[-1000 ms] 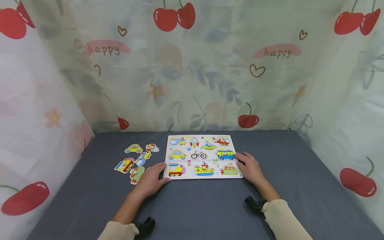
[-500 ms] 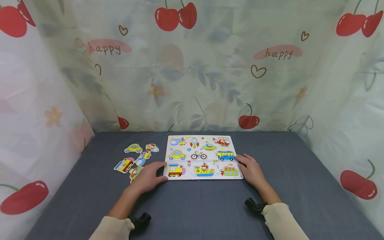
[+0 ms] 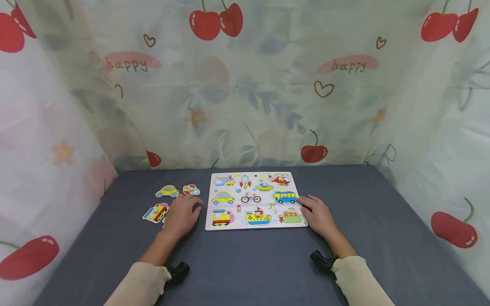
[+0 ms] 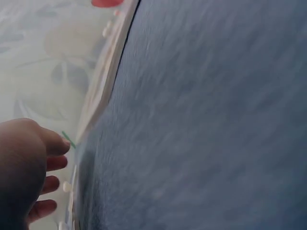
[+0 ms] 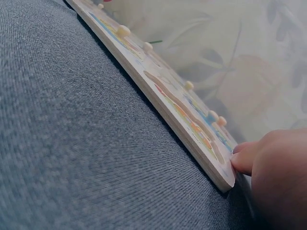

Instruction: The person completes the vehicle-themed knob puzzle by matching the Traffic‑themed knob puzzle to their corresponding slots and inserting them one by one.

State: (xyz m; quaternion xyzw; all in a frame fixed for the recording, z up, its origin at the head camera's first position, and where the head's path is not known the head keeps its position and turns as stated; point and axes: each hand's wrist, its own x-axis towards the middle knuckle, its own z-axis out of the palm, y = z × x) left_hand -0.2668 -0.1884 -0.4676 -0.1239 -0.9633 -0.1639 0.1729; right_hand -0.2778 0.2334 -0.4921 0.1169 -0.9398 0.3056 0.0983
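Left fingers [image 3: 192, 200] loosely bent, apparently empty, loose pieces [image 3: 167, 191] just beyond and left of them: pinch one by its knob [image 4: 66, 187], while right fingers [image 3: 308, 201], relaxed against the board [image 3: 238, 226] to their left, brace it.

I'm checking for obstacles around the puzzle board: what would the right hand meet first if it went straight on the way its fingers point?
Probably the blue bus on the puzzle board, just ahead of the right hand; whether they touch is unclear.
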